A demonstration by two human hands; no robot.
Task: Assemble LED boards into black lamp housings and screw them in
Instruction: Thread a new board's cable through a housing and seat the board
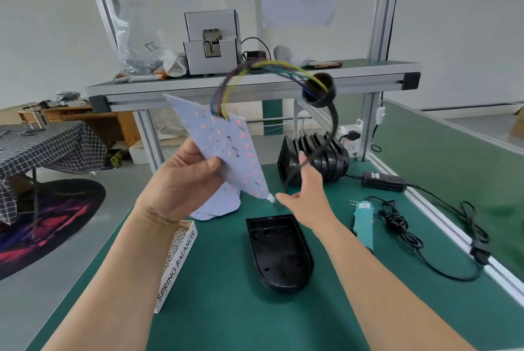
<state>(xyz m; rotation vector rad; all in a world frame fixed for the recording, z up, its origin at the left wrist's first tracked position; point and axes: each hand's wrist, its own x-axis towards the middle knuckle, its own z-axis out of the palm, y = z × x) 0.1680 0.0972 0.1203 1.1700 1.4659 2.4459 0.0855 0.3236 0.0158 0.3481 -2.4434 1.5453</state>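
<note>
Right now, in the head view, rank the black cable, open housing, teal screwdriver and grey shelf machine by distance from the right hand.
1. black cable, running right at the right hand.
2. open housing, just below, and teal screwdriver, to its right: too close to call.
3. grey shelf machine, far back.

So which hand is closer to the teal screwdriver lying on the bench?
Right. The right hand hovers just left of the screwdriver; the left hand is farther left, holding the board.
</note>
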